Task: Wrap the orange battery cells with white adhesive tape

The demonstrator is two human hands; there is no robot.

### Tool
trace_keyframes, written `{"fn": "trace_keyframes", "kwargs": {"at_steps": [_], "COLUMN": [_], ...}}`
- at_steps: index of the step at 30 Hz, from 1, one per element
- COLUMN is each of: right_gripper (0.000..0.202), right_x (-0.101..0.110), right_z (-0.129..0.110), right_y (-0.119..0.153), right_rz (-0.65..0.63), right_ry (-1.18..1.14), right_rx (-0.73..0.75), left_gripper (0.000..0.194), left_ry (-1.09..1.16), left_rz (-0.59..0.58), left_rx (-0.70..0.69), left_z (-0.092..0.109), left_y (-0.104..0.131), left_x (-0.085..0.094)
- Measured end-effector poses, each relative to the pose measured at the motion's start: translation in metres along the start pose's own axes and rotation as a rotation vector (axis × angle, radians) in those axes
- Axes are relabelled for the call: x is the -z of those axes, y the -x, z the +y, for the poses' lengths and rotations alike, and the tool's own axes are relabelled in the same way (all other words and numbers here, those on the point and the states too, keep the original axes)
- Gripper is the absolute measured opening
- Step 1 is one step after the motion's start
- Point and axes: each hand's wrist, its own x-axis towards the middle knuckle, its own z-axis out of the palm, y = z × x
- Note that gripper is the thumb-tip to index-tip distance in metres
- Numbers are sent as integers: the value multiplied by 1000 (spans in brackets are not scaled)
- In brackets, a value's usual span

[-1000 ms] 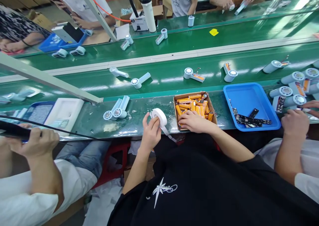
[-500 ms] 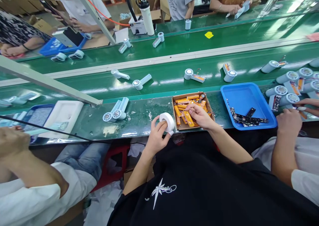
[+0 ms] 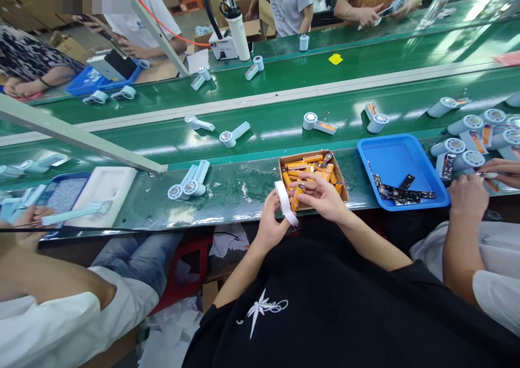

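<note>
Tape roll (image 3: pixel 286 204) held in my left grip (image 3: pixel 270 220); orange cell (image 3: pixel 298 196) pinched in my right grip (image 3: pixel 326 199), at roll's two o'clock. Carton (image 3: pixel 291 159) of cells (image 3: pixel 312 159) just beyond, on desk (image 3: pixel 227 200); blue tray (image 3: pixel 400 157) at carton's three o'clock.

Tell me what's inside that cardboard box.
Orange cylinders lie piled inside the cardboard box. The right hand blocks part of the view; whatever lies beneath the top cylinders is covered.

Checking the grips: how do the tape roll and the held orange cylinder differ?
The tape roll is white; the orange cylinder has a dark end. The roll is a broad ring, the cylinder slim. The left hand holds the roll, the right hand the cylinder. Both look round.
</note>
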Motion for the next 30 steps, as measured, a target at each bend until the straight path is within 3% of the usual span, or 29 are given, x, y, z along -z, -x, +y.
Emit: {"fn": "trace_keyframes", "kwargs": {"at_steps": [4, 8, 12, 17, 20, 23, 27, 30], "right_gripper": [40, 48, 47, 42, 41, 36, 27, 30], "right_x": [-3, -6, -6, -5, 1, 15, 33, 35], "right_z": [4, 8, 11, 10, -1, -16, -27, -28], "right_y": [4, 5, 6, 5, 5, 5, 1, -5], "right_rz": [-3, 57, 73, 110, 123, 89, 12, -92], "right_ry": [16, -21, 105, 124, 41, 122, 375, 608], "right_rx": [-53, -66, -22, 37, 13, -19, -20, -13], "left_gripper": [43, 34, 33, 29, 29, 25, 36, 41], "left_ry": [247, 316, 292, 86, -147, -388, -591, -635], "left_rz": [31, 64, 78, 111, 114, -12, -262, -395], "left_rx": [147, 189, 190, 71, -147, -343, -414, -500], "left_z": [-2, -2, -1, -1, -2, -5, -3, 1], "left_y": [3, 2, 2, 0, -4, -8, -11, -15], "left_x": [-5, -6, -6, -1, 13, 34, 55, 59]}}
